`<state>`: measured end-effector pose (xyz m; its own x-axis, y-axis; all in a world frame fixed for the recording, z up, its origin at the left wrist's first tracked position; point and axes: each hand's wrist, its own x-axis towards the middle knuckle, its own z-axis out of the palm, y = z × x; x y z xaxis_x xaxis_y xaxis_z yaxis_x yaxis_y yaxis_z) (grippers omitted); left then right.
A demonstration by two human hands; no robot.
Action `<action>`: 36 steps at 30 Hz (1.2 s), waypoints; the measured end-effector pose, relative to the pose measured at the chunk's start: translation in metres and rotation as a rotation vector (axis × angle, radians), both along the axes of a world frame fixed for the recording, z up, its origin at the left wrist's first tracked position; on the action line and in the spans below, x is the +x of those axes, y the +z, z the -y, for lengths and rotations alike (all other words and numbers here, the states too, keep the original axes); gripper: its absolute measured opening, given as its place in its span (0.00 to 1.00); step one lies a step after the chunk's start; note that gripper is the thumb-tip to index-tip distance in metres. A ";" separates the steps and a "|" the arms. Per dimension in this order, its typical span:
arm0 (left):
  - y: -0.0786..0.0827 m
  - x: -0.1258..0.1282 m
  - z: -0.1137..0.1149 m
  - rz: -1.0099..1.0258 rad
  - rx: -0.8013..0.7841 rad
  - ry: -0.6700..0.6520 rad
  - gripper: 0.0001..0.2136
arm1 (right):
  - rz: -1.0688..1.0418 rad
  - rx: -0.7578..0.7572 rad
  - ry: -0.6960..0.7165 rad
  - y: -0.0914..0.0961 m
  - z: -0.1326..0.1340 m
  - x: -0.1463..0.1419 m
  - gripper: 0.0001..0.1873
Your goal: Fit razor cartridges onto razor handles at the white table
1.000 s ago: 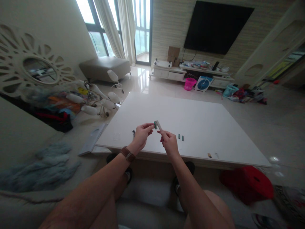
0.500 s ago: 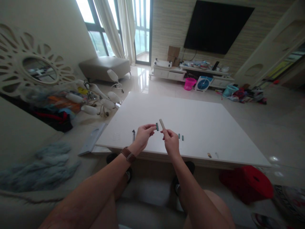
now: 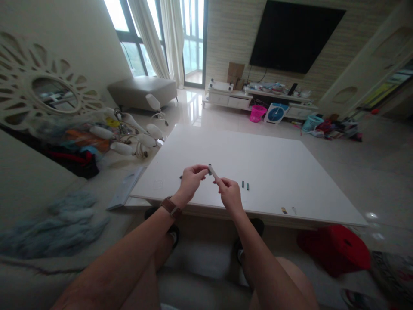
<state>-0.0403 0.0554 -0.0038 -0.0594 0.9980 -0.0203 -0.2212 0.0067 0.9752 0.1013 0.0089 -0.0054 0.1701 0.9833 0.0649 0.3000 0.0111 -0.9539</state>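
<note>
Between the thumb and fingertips of my left hand (image 3: 191, 181) is a small green-and-black rectangular piece (image 3: 210, 172) that looks like a razor cartridge. My right hand (image 3: 230, 193) pinches a flat pale stick (image 3: 213, 173), its far end lying across the front of the piece and partly covering it. I cannot tell whether the two touch. Two similar green pieces (image 3: 245, 185) lie on the white table (image 3: 258, 159), right of my right hand. A thin dark item (image 3: 181, 177) lies mostly hidden behind my left hand.
A clear plastic piece (image 3: 158, 184) lies at the table's left. Two small items, one brownish (image 3: 284, 210) and one pale (image 3: 294, 210), rest near the front edge at right. A red stool (image 3: 337, 249) stands beyond that corner, and a lamp with white shades (image 3: 145, 140) stands left.
My right hand has moved the stick left, so that it now overlaps the green piece. My left hand has shifted slightly left, covering more of the dark item behind it.
</note>
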 end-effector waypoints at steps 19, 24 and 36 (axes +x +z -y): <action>0.001 0.000 -0.003 0.248 -0.131 0.015 0.13 | -0.019 0.008 -0.026 -0.001 0.001 -0.001 0.21; -0.008 0.004 0.000 0.109 -0.054 -0.040 0.12 | 0.005 0.022 -0.011 -0.001 0.000 0.001 0.22; -0.007 0.012 0.007 0.100 -0.101 -0.123 0.11 | -0.031 0.053 -0.041 0.000 -0.002 0.001 0.22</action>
<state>-0.0285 0.0485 -0.0106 0.0705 0.9902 -0.1206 -0.3088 0.1367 0.9413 0.1021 0.0110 -0.0057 0.2126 0.9709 0.1104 0.2716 0.0498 -0.9611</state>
